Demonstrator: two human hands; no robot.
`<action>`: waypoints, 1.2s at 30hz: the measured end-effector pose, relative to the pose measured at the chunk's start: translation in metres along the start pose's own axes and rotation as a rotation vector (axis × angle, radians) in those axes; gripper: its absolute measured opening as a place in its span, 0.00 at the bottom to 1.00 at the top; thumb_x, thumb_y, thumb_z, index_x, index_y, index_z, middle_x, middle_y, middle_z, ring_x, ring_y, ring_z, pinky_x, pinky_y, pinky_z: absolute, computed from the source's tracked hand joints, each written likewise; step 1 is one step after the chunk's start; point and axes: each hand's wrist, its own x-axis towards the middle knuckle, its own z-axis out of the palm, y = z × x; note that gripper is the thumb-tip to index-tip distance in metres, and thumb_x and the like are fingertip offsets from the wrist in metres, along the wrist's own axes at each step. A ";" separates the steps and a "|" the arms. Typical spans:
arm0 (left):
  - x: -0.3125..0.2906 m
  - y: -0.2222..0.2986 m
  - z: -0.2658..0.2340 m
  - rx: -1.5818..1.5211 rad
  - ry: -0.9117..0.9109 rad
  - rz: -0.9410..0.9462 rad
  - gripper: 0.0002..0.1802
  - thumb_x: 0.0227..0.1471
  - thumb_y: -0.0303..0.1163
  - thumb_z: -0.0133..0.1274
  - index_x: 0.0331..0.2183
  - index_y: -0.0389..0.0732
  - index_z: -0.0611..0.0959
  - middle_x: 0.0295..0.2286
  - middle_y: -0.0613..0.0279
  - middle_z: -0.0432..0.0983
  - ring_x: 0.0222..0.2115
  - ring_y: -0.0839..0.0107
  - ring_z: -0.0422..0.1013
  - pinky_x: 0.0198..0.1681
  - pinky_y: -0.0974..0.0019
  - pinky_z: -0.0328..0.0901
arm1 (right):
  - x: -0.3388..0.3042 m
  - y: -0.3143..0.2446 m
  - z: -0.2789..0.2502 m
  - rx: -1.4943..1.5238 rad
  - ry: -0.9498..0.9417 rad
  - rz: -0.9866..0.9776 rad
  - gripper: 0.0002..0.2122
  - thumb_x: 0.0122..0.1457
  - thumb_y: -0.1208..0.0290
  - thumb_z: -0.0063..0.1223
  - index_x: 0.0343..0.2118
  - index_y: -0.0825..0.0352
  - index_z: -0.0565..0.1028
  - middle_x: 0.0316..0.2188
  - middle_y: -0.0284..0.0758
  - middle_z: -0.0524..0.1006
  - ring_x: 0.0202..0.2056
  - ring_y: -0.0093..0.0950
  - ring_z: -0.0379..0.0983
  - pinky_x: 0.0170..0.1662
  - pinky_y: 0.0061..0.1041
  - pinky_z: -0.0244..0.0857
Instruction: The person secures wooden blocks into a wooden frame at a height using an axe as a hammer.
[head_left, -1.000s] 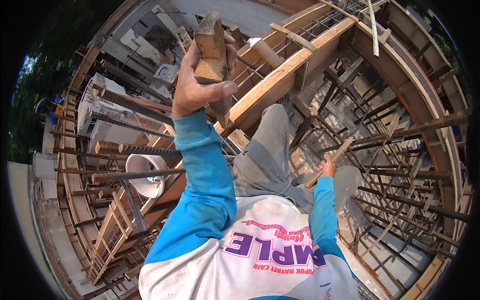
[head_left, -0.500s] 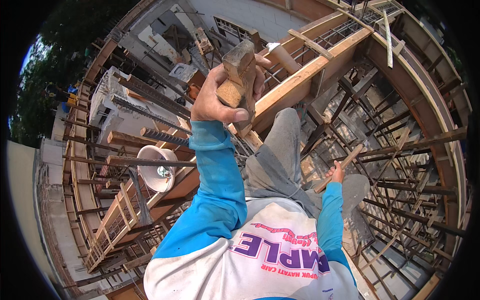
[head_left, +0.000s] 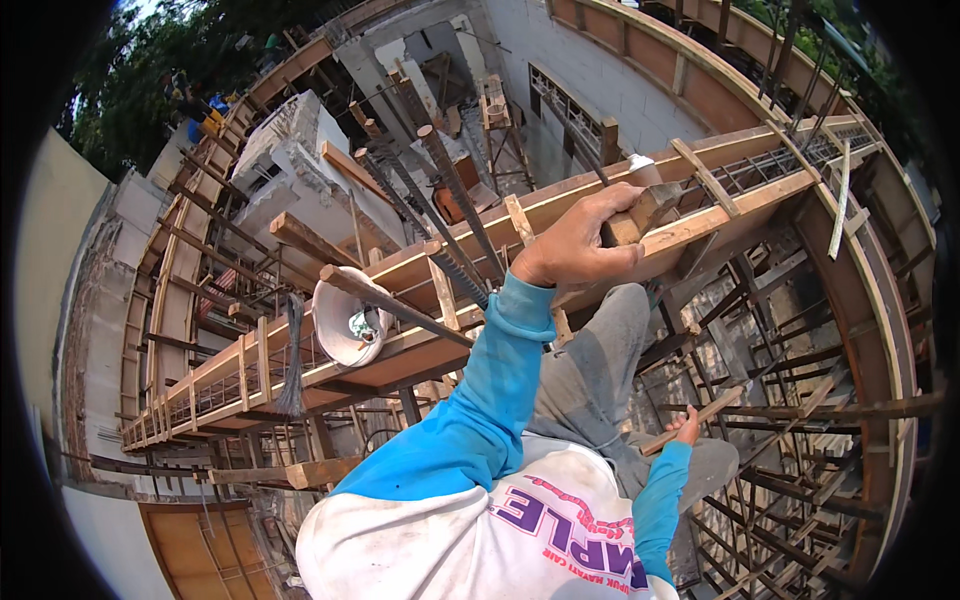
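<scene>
The left hand [head_left: 583,240] has lowered the wooden block [head_left: 645,213].

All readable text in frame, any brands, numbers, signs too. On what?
Shirt, front: large purple lettering, partly legible; wording not copied here.
Shirt, front: smaller pink-red lettering beside the purple, creased and too small to read fully; wording not copied.
Wooden block, white bucket: no lettering I can make out.
</scene>
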 end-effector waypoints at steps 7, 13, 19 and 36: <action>-0.005 -0.026 0.016 -0.201 0.529 0.093 0.25 0.46 0.36 0.55 0.45 0.33 0.72 0.37 0.55 0.73 0.39 0.70 0.69 0.45 0.66 0.64 | -0.011 -0.002 0.006 -0.014 -0.003 0.018 0.14 0.53 0.61 0.57 0.34 0.63 0.68 0.16 0.27 0.58 0.15 0.20 0.54 0.18 0.25 0.50; -0.012 -0.034 0.010 -0.173 0.744 0.116 0.14 0.47 0.36 0.56 0.31 0.35 0.76 0.25 0.67 0.72 0.26 0.82 0.65 0.29 0.75 0.63 | -0.013 0.002 0.008 -0.080 0.016 0.025 0.16 0.53 0.63 0.58 0.40 0.63 0.67 0.20 0.28 0.59 0.17 0.20 0.56 0.18 0.24 0.53; -0.011 -0.012 0.010 -0.225 0.697 0.034 0.15 0.50 0.38 0.60 0.32 0.35 0.77 0.26 0.63 0.77 0.28 0.79 0.71 0.33 0.74 0.67 | -0.006 0.005 0.009 -0.068 -0.046 0.037 0.19 0.54 0.65 0.57 0.45 0.62 0.65 0.16 0.26 0.56 0.15 0.20 0.54 0.17 0.24 0.52; -0.016 -0.022 0.008 -0.247 0.892 -0.002 0.12 0.48 0.31 0.61 0.32 0.33 0.80 0.27 0.60 0.79 0.28 0.77 0.73 0.34 0.75 0.67 | -0.157 -0.059 0.146 -0.567 -0.749 -0.226 0.11 0.55 0.63 0.58 0.29 0.64 0.69 0.15 0.24 0.64 0.12 0.16 0.58 0.14 0.20 0.51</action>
